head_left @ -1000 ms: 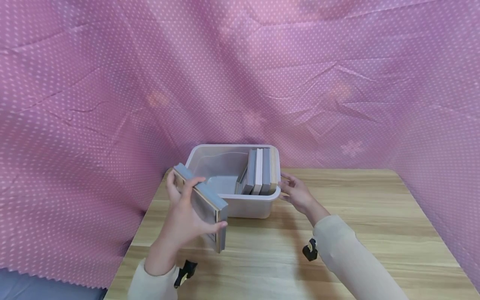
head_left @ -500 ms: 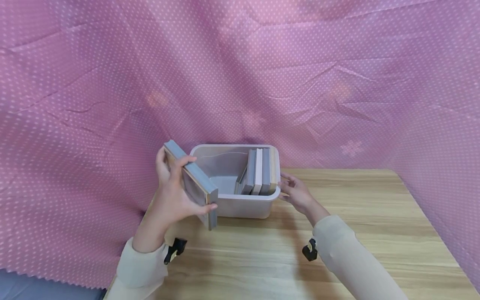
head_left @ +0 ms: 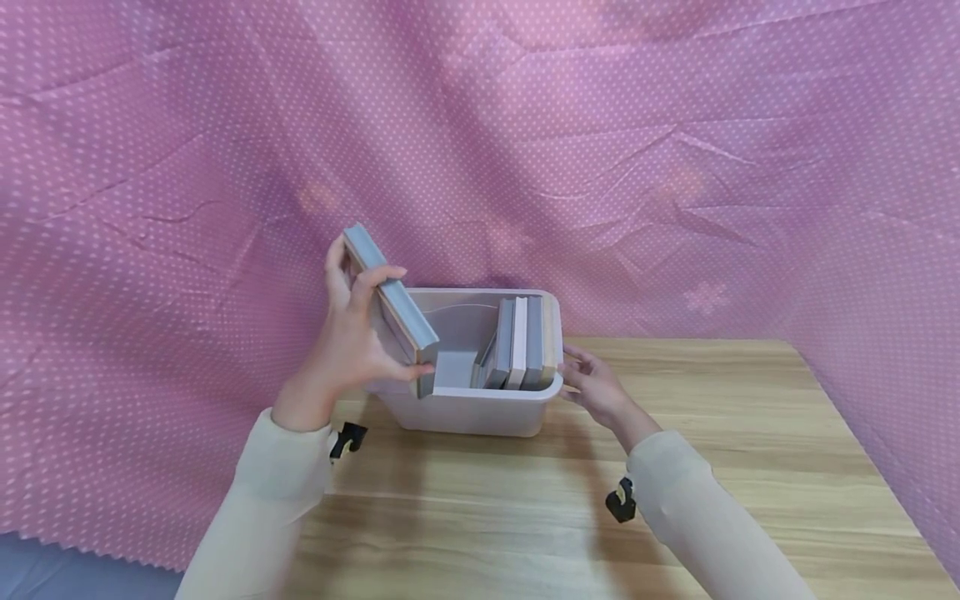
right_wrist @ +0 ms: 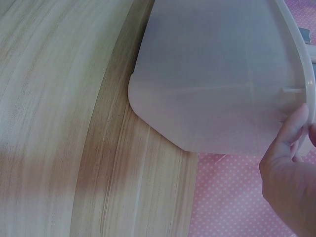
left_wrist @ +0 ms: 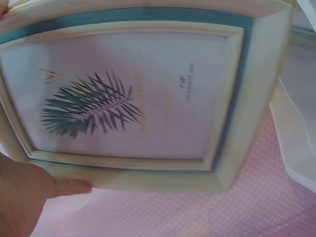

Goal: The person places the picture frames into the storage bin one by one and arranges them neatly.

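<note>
My left hand (head_left: 347,333) grips a picture frame (head_left: 405,312) by its edges, tilted above the left end of a white plastic bin (head_left: 472,412). In the left wrist view the picture frame (left_wrist: 98,173) shows a pale border, a blue inner band and a palm-leaf print; a thumb (left_wrist: 69,186) lies along its edge. My right hand (head_left: 597,390) holds the bin's right rim. From the right wrist view, its fingers (right_wrist: 291,126) meet the bin's wall just below the lip. Several frames (head_left: 516,342) stand on edge at the bin's right end, the leftmost leaning.
The bin sits at the back of a wood-grain table (head_left: 487,517). Behind and to both sides hangs a pink dotted cloth (head_left: 480,167). Inside the bin, bare floor (head_left: 453,369) shows left of the standing frames.
My left hand has raised the picture frame and carried it away from me, from in front of the bin to over its left end. My right hand has stayed at the rim.
</note>
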Action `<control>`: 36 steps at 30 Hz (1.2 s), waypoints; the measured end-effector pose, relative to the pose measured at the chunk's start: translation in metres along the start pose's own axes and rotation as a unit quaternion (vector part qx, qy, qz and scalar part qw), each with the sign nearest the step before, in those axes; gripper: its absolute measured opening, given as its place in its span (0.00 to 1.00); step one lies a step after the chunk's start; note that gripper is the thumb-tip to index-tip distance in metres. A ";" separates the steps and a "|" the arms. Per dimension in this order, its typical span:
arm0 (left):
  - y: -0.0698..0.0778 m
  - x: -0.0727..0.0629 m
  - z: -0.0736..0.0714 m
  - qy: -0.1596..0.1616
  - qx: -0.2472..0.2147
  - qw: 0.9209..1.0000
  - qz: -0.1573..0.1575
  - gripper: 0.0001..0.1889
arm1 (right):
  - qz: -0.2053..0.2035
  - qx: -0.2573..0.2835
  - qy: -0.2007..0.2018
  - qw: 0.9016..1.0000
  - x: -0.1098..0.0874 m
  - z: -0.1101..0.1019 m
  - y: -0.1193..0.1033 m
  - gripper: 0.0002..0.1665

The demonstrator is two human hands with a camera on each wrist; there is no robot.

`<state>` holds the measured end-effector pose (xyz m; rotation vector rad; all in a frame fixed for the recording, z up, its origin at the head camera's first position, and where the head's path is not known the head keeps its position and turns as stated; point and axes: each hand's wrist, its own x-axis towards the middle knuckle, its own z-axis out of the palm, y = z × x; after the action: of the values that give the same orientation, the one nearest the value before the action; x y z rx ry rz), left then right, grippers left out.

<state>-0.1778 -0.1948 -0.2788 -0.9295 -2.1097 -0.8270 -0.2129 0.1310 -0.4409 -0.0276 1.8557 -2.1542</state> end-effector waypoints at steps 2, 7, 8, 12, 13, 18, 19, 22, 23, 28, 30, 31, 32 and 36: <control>-0.006 0.004 0.003 -0.007 -0.010 1.000 0.006 0.59 | 0.002 -0.005 -0.001 1.000 -0.001 0.000 -0.001 0.32; -0.020 0.008 0.011 -0.034 -0.017 0.999 0.006 0.59 | 0.006 -0.005 0.001 1.000 -0.001 0.001 -0.001 0.32; -0.022 0.008 0.013 -0.040 -0.015 0.999 0.006 0.59 | 0.005 -0.004 0.000 1.000 -0.001 0.001 -0.001 0.32; -0.031 0.008 0.020 -0.066 -0.002 0.998 0.001 0.60 | 0.004 -0.003 -0.003 1.000 -0.001 0.001 -0.001 0.32; -0.033 0.008 0.022 -0.073 -0.001 0.997 0.001 0.60 | 0.004 -0.002 -0.003 1.000 -0.001 0.001 0.000 0.32; -0.044 0.009 0.035 -0.099 0.000 0.995 0.001 0.58 | 0.003 -0.004 -0.006 1.000 -0.001 0.000 0.000 0.32; -0.047 0.009 0.037 -0.103 -0.001 0.995 0.000 0.58 | 0.002 -0.005 -0.006 1.000 -0.001 -0.001 0.001 0.32; -0.055 0.007 0.046 -0.116 0.003 0.993 -0.002 0.58 | 0.003 -0.007 -0.005 1.000 -0.001 -0.001 0.000 0.32; -0.057 0.006 0.048 -0.121 0.004 0.993 -0.003 0.58 | 0.003 -0.007 -0.003 1.000 -0.001 -0.001 0.000 0.32; -0.069 -0.003 0.062 -0.147 -0.006 0.989 -0.018 0.58 | 0.002 -0.006 0.000 1.000 -0.001 0.000 0.001 0.32; -0.073 -0.006 0.066 -0.159 -0.005 0.987 -0.025 0.58 | 0.001 -0.005 -0.001 1.000 -0.001 0.000 0.001 0.32; -0.075 -0.008 0.069 -0.165 0.003 0.986 -0.028 0.57 | 0.001 -0.003 -0.001 1.000 -0.001 0.000 0.001 0.32; -0.077 -0.010 0.071 -0.169 0.008 0.985 -0.033 0.57 | 0.001 -0.001 -0.001 1.000 -0.001 0.000 0.001 0.32; -0.083 -0.017 0.080 -0.178 0.024 0.982 -0.053 0.57 | 0.002 -0.001 -0.005 1.000 -0.002 0.000 0.001 0.32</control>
<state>-0.2614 -0.1854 -0.3602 -1.0056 -2.4932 -0.6964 -0.2112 0.1314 -0.4414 -0.0343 1.8506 -2.1473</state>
